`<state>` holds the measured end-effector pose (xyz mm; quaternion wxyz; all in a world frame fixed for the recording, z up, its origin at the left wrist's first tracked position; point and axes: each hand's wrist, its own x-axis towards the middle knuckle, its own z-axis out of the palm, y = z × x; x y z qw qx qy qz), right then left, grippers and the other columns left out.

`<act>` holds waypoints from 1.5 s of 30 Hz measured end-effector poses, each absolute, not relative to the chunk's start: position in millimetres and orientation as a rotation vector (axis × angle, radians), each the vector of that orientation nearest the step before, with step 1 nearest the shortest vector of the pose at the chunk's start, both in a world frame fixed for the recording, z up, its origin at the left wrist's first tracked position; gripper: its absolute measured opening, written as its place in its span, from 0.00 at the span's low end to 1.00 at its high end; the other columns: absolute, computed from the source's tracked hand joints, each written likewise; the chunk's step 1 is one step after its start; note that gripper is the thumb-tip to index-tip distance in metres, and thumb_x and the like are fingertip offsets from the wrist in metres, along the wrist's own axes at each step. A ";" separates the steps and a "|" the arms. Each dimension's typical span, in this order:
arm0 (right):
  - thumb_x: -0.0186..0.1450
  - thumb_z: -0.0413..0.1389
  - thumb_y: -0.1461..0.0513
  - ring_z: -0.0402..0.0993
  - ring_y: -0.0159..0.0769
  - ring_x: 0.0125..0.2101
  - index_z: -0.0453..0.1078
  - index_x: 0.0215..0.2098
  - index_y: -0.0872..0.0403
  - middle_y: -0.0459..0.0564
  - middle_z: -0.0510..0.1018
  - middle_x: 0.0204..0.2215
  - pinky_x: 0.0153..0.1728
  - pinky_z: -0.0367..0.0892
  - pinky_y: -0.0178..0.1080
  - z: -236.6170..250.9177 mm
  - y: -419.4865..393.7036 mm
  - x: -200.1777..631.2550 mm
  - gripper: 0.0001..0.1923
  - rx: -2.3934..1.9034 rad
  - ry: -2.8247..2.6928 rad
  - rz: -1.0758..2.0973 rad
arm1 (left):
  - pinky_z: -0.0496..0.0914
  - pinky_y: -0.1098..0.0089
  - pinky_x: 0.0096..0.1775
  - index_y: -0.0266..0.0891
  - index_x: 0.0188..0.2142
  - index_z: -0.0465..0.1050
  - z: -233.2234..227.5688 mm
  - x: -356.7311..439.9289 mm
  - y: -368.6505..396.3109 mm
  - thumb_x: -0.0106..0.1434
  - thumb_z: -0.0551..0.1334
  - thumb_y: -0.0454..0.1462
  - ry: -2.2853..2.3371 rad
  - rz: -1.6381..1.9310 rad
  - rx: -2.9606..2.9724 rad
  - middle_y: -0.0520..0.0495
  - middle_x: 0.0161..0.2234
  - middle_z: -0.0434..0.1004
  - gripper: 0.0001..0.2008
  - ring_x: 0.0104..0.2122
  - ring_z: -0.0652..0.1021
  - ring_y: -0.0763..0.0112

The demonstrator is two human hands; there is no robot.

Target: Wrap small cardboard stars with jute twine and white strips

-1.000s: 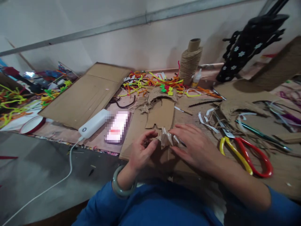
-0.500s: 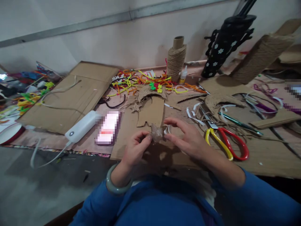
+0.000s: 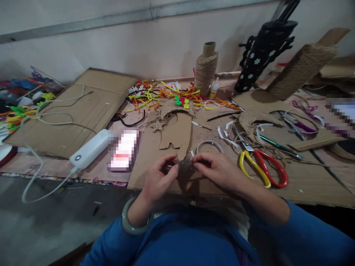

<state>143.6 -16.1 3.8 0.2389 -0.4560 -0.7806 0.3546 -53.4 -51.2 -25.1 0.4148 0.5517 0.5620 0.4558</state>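
Both of my hands are low over the cardboard sheet (image 3: 155,173), close together. My left hand (image 3: 162,177) pinches the left side of a small crumpled clear plastic bag (image 3: 186,165). On its other side, the fingertips of my right hand (image 3: 212,168) are closed on the same bag. What the bag contains, if anything, I cannot make out. Just beyond my right fingers lies a thin whitish ring (image 3: 210,142), like a narrow roll or coil. A cut cardboard piece (image 3: 176,131) lies ahead, below a twine-wrapped crescent (image 3: 169,108) with small coloured flowers and a twine star (image 3: 157,126).
Red-and-yellow-handled scissors (image 3: 255,162) lie to the right, near a teal pen-like tool (image 3: 277,145) and another twine crescent (image 3: 246,120). Behind stand a twine cone (image 3: 206,70), a glue bottle (image 3: 214,88) and a black vase (image 3: 256,55). Left are a phone (image 3: 124,151) and a white corded device (image 3: 91,147).
The whitish ring, earlier at my right fingers, now lies on the cardboard beyond them. My right fingers have closed onto the plastic bag, and the view has shifted slightly.
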 end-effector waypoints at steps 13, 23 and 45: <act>0.61 0.50 0.65 0.76 0.34 0.27 0.71 0.36 0.55 0.48 0.80 0.27 0.30 0.68 0.35 -6.6 5.8 129.6 0.09 -1.431 -2.015 0.942 | 0.73 0.71 0.36 0.39 0.37 0.76 -35.0 -64.4 -62.6 0.60 0.60 0.35 1.354 1.252 1.626 0.46 0.33 0.81 0.07 0.34 0.79 0.69; 0.66 0.49 0.62 0.77 0.36 0.29 0.73 0.36 0.53 0.48 0.81 0.28 0.30 0.69 0.36 -18.0 -11.3 135.5 0.11 -1.366 -2.320 0.662 | 0.73 0.70 0.34 0.38 0.35 0.76 -26.0 -64.0 -59.1 0.59 0.59 0.33 1.288 1.208 1.747 0.45 0.31 0.82 0.07 0.31 0.80 0.68; 0.65 0.50 0.63 0.78 0.33 0.29 0.72 0.34 0.51 0.47 0.81 0.29 0.30 0.69 0.33 -6.6 -57.4 118.4 0.09 -1.126 -2.176 0.699 | 0.72 0.71 0.38 0.41 0.36 0.76 -29.6 -98.2 -83.1 0.60 0.60 0.32 1.412 1.461 1.855 0.49 0.33 0.81 0.07 0.34 0.80 0.70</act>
